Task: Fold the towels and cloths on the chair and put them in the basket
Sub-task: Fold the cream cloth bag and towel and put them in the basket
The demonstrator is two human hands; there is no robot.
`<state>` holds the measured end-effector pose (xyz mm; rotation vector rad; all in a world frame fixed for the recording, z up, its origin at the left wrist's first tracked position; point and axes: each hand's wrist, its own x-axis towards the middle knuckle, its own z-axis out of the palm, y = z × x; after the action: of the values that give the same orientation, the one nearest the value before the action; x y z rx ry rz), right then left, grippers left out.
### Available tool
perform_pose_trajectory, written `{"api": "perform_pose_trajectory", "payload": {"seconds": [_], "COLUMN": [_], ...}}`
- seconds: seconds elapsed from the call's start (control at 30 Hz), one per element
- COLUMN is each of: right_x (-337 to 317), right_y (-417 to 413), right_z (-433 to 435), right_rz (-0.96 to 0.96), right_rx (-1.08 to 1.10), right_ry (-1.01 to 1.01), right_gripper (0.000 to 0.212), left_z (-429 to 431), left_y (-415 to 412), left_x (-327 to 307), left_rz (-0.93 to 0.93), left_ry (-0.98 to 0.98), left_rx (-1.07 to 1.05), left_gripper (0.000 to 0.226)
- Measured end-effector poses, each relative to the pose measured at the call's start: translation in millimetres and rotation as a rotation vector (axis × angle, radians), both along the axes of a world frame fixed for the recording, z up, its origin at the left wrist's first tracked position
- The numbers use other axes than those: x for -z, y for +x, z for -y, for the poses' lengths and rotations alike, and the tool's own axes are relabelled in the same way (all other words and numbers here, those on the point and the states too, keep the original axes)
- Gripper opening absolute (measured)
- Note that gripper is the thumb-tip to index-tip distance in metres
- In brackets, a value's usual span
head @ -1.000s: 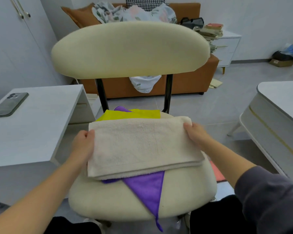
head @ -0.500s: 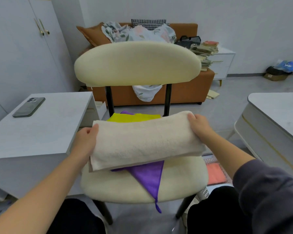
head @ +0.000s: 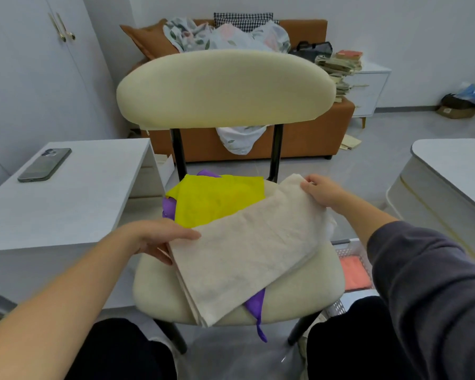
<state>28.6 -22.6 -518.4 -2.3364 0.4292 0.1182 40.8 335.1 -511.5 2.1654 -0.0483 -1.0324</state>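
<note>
A folded beige towel (head: 247, 250) hangs tilted over the cream chair (head: 307, 275), its lower end drooping past the seat's front edge. My left hand (head: 162, 239) holds its left edge, thumb on top and fingers under. My right hand (head: 321, 190) grips its far right corner, raised above the seat. A yellow cloth (head: 217, 204) lies on the seat behind the towel, over a purple cloth (head: 255, 305) whose tip hangs off the front. A white basket (head: 348, 250) sits on the floor to the right of the chair, with an orange cloth (head: 354, 272) in it.
A white desk (head: 66, 204) with a phone (head: 44, 164) stands at the left. A white table (head: 455, 176) stands at the right. Behind the chair is an orange sofa (head: 307, 138) piled with bedding, and a white nightstand (head: 370, 89) with stacked books.
The towel, held level across the seat before, is lifted and turned, its right end up and back and its left end down toward me. The yellow cloth now shows more.
</note>
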Motion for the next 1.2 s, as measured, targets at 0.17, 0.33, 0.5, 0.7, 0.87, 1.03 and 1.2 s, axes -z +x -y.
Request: {"api": "perform_pose_trajectory", "payload": {"seconds": [0.17,0.33,0.5,0.7,0.87,1.03,1.2], "right_x": [-5,-29,-22,35,49,68,71], "right_y": [16,42,74,74,41,23,19], "right_z": [5,-5,-42,-70,-99,-129,-120], "right_rz": [0.113,0.209,0.281,0.067,0.137,0.132,0.033], "right_rx": [0.021,-0.065,-0.095,-0.159,-0.204,-0.267,-0.201], "right_ry": [-0.055,-0.192,-0.260,-0.221,-0.281,-0.265,-0.358], "right_gripper": [0.028,0.021,0.020,0.052,0.060,0.061,0.062], "left_z": [11,3,10,9,18,16,10], "left_y": [8,4,8,9,3,-5,-13], "left_x": [-1,-13,6,24,30,48,57], "left_rz": [0.011,-0.285,-0.242,-0.235,-0.106,0.007,0.051], "left_ry": [-0.002,-0.171,0.002,-0.014,-0.071,-0.123,-0.232], "left_rx": [0.248,0.472,0.467,0.353,0.103,0.026,-0.022], "left_gripper": [0.051,0.065,0.029,0.019,0.031,0.031,0.025]}}
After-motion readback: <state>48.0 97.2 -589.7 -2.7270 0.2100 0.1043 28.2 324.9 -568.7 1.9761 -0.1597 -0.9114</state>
